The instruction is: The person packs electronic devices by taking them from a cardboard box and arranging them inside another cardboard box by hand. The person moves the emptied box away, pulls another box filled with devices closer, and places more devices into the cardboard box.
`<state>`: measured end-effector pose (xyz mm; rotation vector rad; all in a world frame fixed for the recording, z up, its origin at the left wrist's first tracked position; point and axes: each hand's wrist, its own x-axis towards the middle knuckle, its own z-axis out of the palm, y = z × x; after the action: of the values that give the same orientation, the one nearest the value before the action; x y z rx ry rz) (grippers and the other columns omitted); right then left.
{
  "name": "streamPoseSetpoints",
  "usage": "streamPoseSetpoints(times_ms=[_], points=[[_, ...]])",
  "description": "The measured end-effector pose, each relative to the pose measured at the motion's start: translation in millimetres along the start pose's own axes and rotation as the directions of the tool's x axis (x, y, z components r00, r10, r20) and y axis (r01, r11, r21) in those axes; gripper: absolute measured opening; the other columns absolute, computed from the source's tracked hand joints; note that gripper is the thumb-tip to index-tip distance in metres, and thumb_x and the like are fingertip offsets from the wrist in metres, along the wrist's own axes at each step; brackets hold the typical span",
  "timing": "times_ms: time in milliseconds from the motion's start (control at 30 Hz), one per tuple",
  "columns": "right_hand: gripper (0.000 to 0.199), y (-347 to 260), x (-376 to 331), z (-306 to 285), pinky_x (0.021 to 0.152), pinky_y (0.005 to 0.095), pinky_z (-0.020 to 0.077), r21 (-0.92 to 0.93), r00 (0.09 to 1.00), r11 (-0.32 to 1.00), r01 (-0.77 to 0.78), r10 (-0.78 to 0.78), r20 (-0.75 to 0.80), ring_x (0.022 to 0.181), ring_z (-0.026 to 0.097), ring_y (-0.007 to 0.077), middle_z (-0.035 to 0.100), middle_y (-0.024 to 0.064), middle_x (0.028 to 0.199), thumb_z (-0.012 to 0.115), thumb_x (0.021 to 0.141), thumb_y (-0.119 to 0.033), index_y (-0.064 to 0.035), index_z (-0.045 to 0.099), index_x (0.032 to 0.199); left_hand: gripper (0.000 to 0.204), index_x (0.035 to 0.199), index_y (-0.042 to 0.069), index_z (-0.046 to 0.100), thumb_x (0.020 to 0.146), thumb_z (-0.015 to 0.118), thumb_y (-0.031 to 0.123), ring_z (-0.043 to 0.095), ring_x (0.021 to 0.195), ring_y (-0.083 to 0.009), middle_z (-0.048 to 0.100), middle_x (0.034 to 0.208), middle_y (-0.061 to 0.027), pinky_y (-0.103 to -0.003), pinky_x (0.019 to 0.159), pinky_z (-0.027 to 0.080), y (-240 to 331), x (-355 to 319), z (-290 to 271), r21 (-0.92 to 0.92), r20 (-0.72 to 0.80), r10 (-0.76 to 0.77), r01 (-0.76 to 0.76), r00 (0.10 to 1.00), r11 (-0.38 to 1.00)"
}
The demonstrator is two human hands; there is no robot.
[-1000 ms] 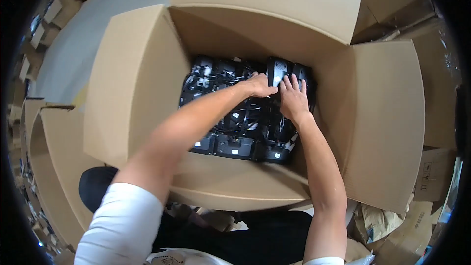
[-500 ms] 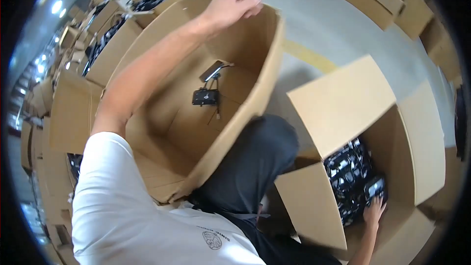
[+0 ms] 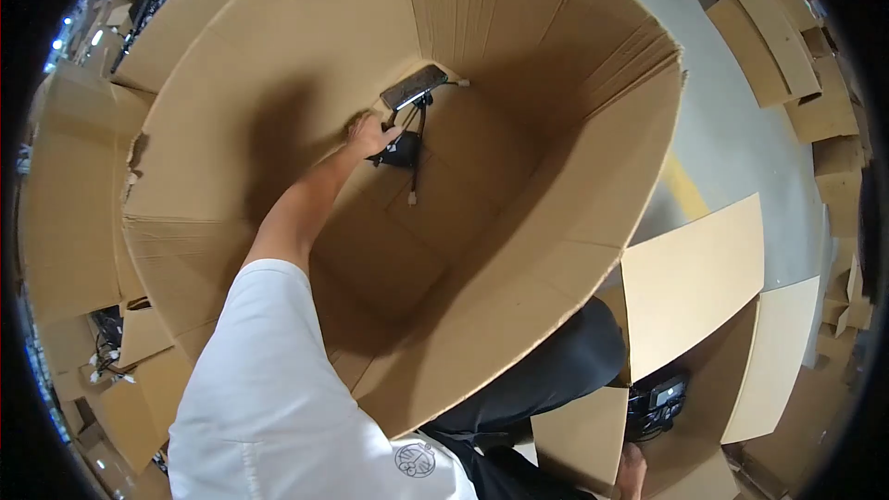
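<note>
My left hand (image 3: 369, 134) reaches deep into a large, tall cardboard box (image 3: 500, 315), thumb and fingers apart. It hovers beside or just touches a black rectangular device (image 3: 400, 150) with cables on the bottom; contact is unclear. A second flat device (image 3: 413, 87), dark with a bright edge, leans by the far inner wall, cables trailing from it. My right hand (image 3: 632, 470) is low at the edge of a smaller open cardboard box (image 3: 690, 292), its fingers mostly hidden. Near that hand, inside the smaller box, lie black devices with cables (image 3: 656, 403).
My dark-trousered knee (image 3: 574, 343) presses between the two boxes. Cartons with black cabled items (image 3: 109, 338) crowd the left side. More cardboard boxes (image 3: 764, 46) stand at the far right, beyond grey floor with a yellow line (image 3: 683, 187).
My left hand has gone from above the large box's rim down to the devices inside. My right hand has drawn back from the devices in the smaller box. The view has shifted.
</note>
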<state>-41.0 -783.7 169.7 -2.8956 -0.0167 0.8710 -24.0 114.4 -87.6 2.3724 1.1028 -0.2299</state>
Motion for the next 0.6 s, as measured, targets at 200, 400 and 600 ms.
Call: streamPoseSetpoints(times_ms=[200, 400, 600], points=[[0.034, -52.1, 20.1, -12.7, 0.084, 0.0377, 0.0516, -0.125, 0.972, 0.987, -0.105, 0.128, 0.197, 0.094, 0.065, 0.0377, 0.067, 0.0248, 0.101, 0.057, 0.087, -0.018, 0.0083, 0.064, 0.107, 0.073, 0.134, 0.004, 0.054, 0.082, 0.066, 0.055, 0.041, 0.135, -0.0331, 0.052, 0.139, -0.0165, -0.057, 0.113, 0.021, 63.2, 5.7, 40.0, 0.177, -0.094, -0.232, 0.246, 0.968, 0.953], [0.032, -42.9, 37.2, -5.6, 0.069, 0.0365, 0.0514, 0.022, 0.983, 0.984, 0.179, -0.178, -0.044, 0.071, 0.066, 0.0279, 0.068, 0.0213, 0.078, 0.054, 0.087, -0.011, 0.0118, 0.062, 0.108, 0.037, 0.114, 0.008, 0.069, 0.084, 0.063, 0.031, 0.061, 0.115, -0.0340, 0.067, 0.117, -0.0188, -0.046, 0.093, 0.048, 35.3, -13.6, 97.3, 0.076, 0.129, -0.167, 0.158, 0.978, 0.985], [0.039, -56.9, 25.7, -23.7, 0.074, 0.0267, 0.0507, 0.321, 0.997, 0.946, 0.036, -0.012, -0.077, 0.082, 0.064, 0.0138, 0.071, 0.0155, 0.091, 0.061, 0.089, -0.010, 0.0117, 0.058, 0.120, 0.020, 0.096, -0.001, 0.065, 0.083, 0.060, 0.013, 0.063, 0.076, -0.0220, 0.064, 0.077, -0.0098, -0.036, 0.069, 0.051, 55.2, -26.2, 11.7, -0.401, 0.237, 0.271, -0.161, 0.933, 0.902]])
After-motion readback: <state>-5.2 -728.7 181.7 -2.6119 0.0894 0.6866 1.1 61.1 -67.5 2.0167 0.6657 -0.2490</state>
